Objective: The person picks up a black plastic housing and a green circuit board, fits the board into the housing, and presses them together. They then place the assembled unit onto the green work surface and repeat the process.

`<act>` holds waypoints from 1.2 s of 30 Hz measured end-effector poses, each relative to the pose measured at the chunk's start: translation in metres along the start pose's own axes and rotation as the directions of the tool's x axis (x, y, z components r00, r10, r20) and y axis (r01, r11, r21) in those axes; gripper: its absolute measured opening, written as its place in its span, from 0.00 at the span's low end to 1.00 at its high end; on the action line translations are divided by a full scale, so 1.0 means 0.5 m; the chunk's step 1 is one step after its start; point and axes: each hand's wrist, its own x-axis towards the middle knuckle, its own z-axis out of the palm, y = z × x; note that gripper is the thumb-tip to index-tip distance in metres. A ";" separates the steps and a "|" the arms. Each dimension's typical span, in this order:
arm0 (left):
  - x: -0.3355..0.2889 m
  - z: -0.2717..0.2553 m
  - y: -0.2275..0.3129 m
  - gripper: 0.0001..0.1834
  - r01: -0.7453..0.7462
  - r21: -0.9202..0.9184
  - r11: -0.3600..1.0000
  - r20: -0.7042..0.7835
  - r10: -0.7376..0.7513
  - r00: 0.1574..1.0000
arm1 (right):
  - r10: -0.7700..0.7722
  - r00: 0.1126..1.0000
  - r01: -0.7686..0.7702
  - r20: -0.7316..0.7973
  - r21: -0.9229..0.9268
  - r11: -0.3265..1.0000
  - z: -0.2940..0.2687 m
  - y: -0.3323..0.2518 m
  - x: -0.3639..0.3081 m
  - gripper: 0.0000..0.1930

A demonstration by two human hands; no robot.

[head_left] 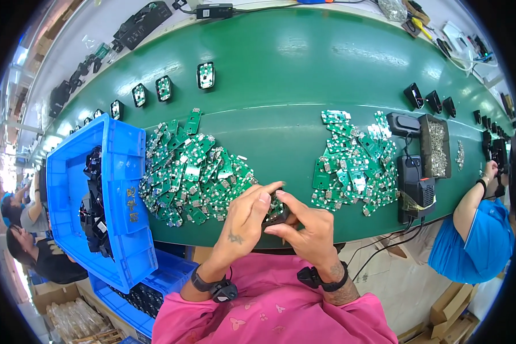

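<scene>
Both my hands meet over the near edge of the green work table, holding a small black plastic housing point(277, 215) with a bit of green circuit board showing in it. My left hand point(239, 223) grips its left side, thumb and forefinger near the top. From the right, my right hand point(311, 227) closes thumb and fingers on the same housing. Part of it is hidden behind the fingers. A large heap of green circuit boards point(192, 172) lies just beyond my left hand. Farther right is a second heap of boards point(355, 163).
A blue crate point(133, 198) with black parts stands at the left. Housings fitted with boards point(206, 75) line the far left; black housings point(433, 102) stand far right. Beside the right heap are a tray of small metal parts point(437, 152) and a corded black device point(414, 183). Co-workers sit at both sides.
</scene>
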 end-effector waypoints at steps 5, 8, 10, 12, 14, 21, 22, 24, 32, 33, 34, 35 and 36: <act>0.026 -0.022 0.005 0.26 0.061 -0.037 0.997 0.200 -0.053 0.978 | 0.096 0.995 -0.098 0.038 0.057 0.994 -0.026 0.000 0.000 0.31; 0.044 -0.057 0.047 0.36 0.115 0.177 0.977 0.295 -0.164 0.941 | 0.072 0.994 -0.079 0.087 0.082 0.993 -0.035 0.000 0.003 0.31; 0.054 -0.059 0.061 0.41 0.024 0.267 0.963 0.354 -0.121 0.927 | 0.042 0.985 -0.052 0.168 0.053 0.997 -0.045 0.004 0.001 0.33; 0.074 -0.049 0.080 0.41 -0.118 0.342 0.932 0.365 -0.016 0.931 | 0.081 0.990 -0.090 0.120 0.076 0.993 -0.035 0.005 -0.004 0.36; 0.106 -0.039 0.079 0.39 -0.344 0.495 0.798 0.376 0.160 0.913 | 0.203 0.978 -0.207 0.048 0.099 0.973 -0.012 0.014 -0.021 0.39; 0.409 -0.149 0.108 0.37 -0.146 0.901 0.408 0.038 0.260 0.965 | -0.120 0.993 0.120 0.004 -0.133 0.984 0.017 0.056 -0.048 0.20; 0.439 -0.174 0.094 0.39 -0.122 0.929 0.350 0.025 0.269 0.963 | -0.136 0.991 0.135 0.000 -0.126 0.983 0.018 0.057 -0.046 0.20; 0.477 -0.214 0.049 0.40 -0.104 0.955 0.279 0.019 0.289 0.957 | -0.131 0.991 0.127 -0.036 -0.096 0.987 0.022 0.056 -0.046 0.16; 0.507 -0.107 0.104 0.51 -0.163 0.980 0.109 0.128 0.279 0.952 | -0.108 0.994 0.105 -0.031 -0.087 0.991 -0.001 0.058 -0.052 0.13; 0.520 -0.084 0.112 0.51 -0.203 0.944 0.261 0.123 0.292 0.948 | -0.097 0.994 0.091 -0.050 -0.112 0.990 -0.001 0.057 -0.047 0.13; 0.545 -0.061 0.117 0.48 -0.336 0.887 0.316 0.221 0.348 0.911 | -0.128 0.991 0.125 -0.033 -0.084 0.989 0.004 0.053 -0.045 0.12; 0.570 -0.005 0.123 0.48 -0.418 0.837 0.354 0.287 0.367 0.885 | -0.153 0.988 0.152 -0.019 -0.064 0.986 0.004 0.056 -0.043 0.12; 0.592 0.073 0.132 0.47 -0.501 0.773 0.390 0.354 0.390 0.850 | -0.166 0.985 0.163 -0.046 -0.069 0.984 0.004 0.059 -0.045 0.12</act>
